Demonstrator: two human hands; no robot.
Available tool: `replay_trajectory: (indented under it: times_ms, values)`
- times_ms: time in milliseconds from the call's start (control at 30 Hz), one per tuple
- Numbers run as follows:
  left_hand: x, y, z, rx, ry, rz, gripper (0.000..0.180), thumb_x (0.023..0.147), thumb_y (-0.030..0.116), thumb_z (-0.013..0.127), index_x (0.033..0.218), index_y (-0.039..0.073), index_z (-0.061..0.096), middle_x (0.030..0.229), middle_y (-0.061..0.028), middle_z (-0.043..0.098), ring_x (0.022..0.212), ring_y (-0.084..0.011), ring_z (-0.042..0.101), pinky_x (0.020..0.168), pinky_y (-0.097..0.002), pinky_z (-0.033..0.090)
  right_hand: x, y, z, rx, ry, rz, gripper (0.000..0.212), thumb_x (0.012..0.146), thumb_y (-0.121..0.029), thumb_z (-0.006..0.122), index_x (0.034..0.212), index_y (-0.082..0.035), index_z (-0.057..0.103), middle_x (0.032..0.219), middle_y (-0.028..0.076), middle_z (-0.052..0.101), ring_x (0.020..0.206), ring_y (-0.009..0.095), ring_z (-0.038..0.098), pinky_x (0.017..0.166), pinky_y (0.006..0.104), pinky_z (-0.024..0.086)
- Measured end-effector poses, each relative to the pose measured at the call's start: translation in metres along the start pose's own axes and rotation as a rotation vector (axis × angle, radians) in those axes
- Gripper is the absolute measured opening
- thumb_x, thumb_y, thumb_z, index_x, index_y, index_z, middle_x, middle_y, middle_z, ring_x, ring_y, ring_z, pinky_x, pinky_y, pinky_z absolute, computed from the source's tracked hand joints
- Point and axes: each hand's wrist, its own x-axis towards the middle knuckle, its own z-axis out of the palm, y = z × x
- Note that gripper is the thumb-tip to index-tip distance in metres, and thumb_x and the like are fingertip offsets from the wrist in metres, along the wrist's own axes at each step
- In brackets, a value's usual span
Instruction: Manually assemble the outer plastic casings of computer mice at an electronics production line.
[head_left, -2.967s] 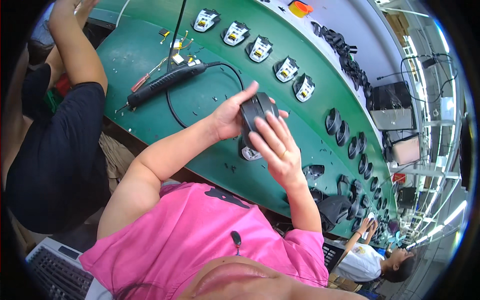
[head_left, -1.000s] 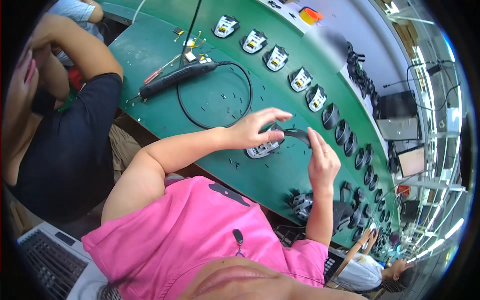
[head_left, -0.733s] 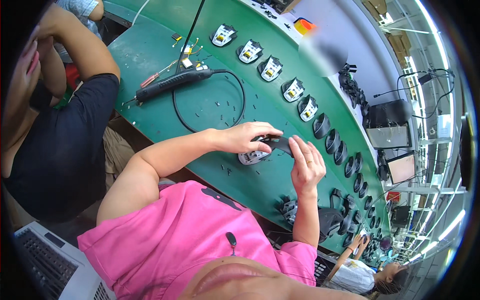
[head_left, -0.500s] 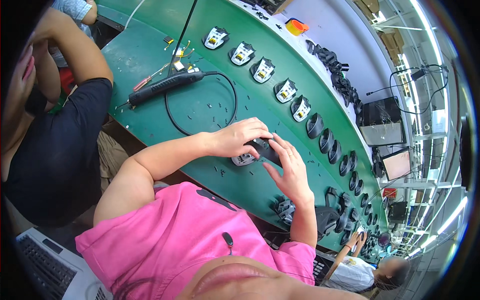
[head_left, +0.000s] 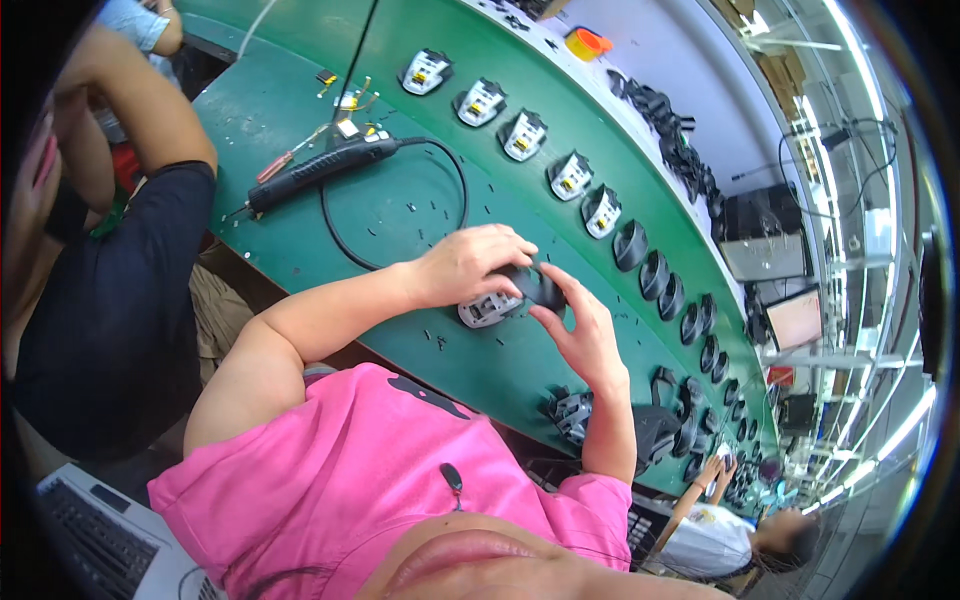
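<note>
Closer together now, left hand and right hand, half-curled, grip a curved black shell.

Worn by the person: bright pink fabric top, loose short sleeves; irregular black print on its front; small dark oval pendant near the neckline; bare forearms.
</note>
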Motion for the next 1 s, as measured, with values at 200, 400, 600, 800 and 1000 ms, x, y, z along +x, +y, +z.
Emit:
replay_trajectory:
  times_ms: [200,400,600,800,1000]
  values:
    - [0.000,0.000,-0.009,0.233,0.042,-0.209,0.043,0.073,0.031,0.080,0.096,0.001,0.060,0.114,-0.0133,0.066,0.101,-0.0327,0.064,0.086,-0.0402,0.052,0.015,0.008,0.004,-0.105,0.063,-0.073,0.057,0.083,-0.018,0.072,0.135,-0.011,0.049,0.120,0.015,0.062,0.111,0.033,0.059,0.091,0.0417,0.050]
    - [0.008,-0.007,-0.014,0.361,0.118,-0.329,0.048,0.083,0.033,0.074,0.116,0.003,0.056,0.128,-0.0167,0.056,0.111,-0.0370,0.058,0.090,-0.0430,0.048,0.037,0.096,0.000,-0.263,0.484,0.147,0.052,0.084,-0.025,0.071,0.130,-0.009,0.053,0.102,0.018,0.068,0.090,0.037,0.066,0.078,0.0454,0.053]
    - [0.005,-0.003,-0.005,0.255,0.027,-0.337,0.047,0.089,0.030,0.069,0.125,0.004,0.053,0.135,-0.0173,0.049,0.116,-0.0375,0.055,0.091,-0.0438,0.049,0.074,0.185,0.001,-0.372,0.554,0.688,0.050,0.088,-0.041,0.066,0.124,-0.008,0.056,0.094,0.022,0.070,0.088,0.040,0.067,0.078,0.0481,0.053]
    - [0.004,0.001,-0.010,0.209,0.024,-0.351,0.043,0.090,0.026,0.068,0.124,0.004,0.053,0.136,-0.0175,0.049,0.116,-0.0370,0.056,0.091,-0.0436,0.049,0.114,0.213,0.039,-0.436,0.296,0.850,0.060,0.091,-0.042,0.061,0.127,0.005,0.051,0.101,0.027,0.066,0.096,0.039,0.067,0.083,0.0458,0.053]
    - [0.008,0.009,-0.008,0.172,-0.016,-0.324,0.038,0.092,0.021,0.066,0.123,0.004,0.054,0.136,-0.0178,0.048,0.117,-0.0376,0.056,0.092,-0.0440,0.049,0.116,0.237,0.098,-0.638,0.536,0.787,0.074,0.091,-0.032,0.063,0.147,0.001,0.029,0.139,0.041,0.036,0.132,0.054,0.036,0.114,0.0528,0.027]
